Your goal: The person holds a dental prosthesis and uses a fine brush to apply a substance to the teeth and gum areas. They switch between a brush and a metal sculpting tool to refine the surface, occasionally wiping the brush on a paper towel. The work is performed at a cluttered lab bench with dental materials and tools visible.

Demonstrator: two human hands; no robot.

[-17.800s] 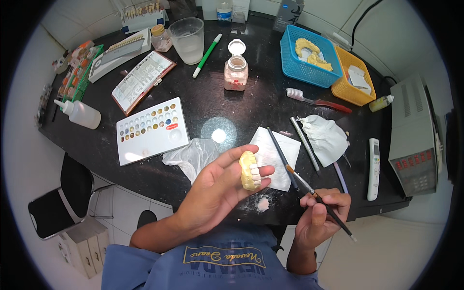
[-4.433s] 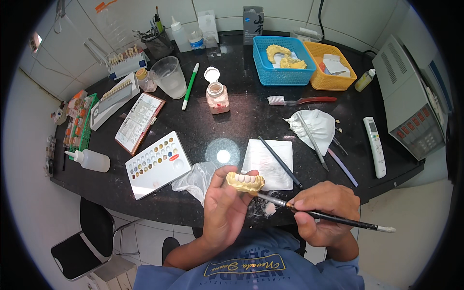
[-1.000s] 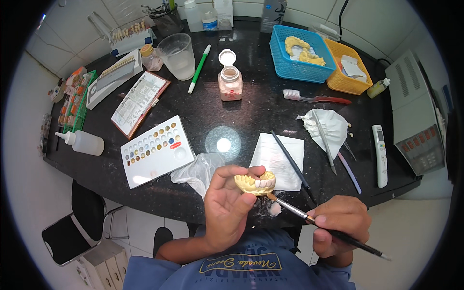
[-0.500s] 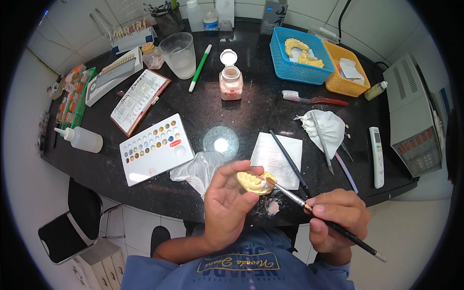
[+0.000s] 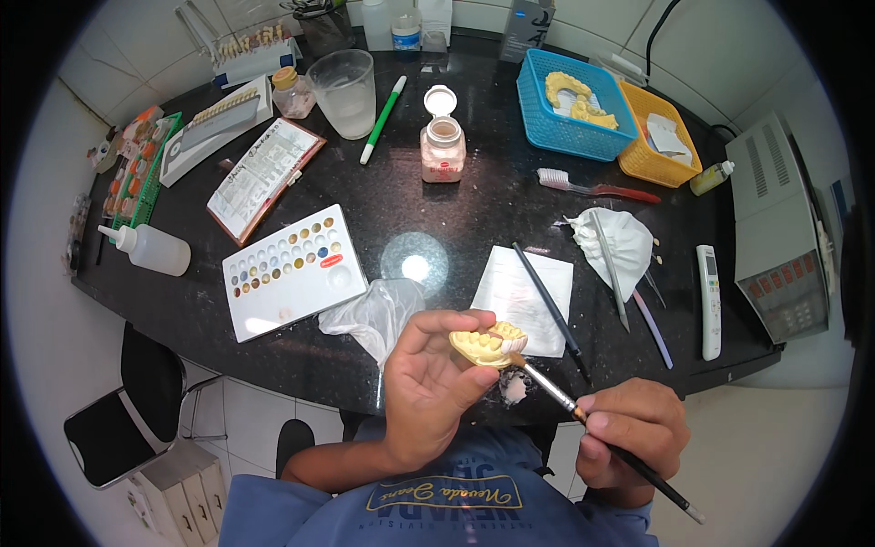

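Observation:
Between thumb and fingers, my left hand (image 5: 427, 383) holds a yellow plaster dental model (image 5: 480, 347) with a row of teeth, above the front part of the black counter. A few pinkish-white teeth (image 5: 514, 344) stand at its right end. My right hand (image 5: 635, 428) is closed around a brush (image 5: 553, 390) with a black handle and a metal ferrule. The brown bristle tip touches the model just below the white teeth. Under the brush, a small pale-pink powder patch (image 5: 515, 390) lies on the counter. A white tissue (image 5: 497, 290) with a dark thin-handled tool (image 5: 547, 305) lies just behind the model.
On the left are a white palette (image 5: 296, 301) with coloured wells and a crumpled clear plastic sheet (image 5: 375, 316). An open pink powder jar (image 5: 443, 155) stands mid-counter. Rightward lie a toothbrush (image 5: 602, 190), a white cloth (image 5: 612, 239) and a blue basket (image 5: 556, 137) holding plaster models.
The brush tip has moved from the top of the white teeth to their lower front side. My right hand has shifted slightly left and down. The view has tilted slightly.

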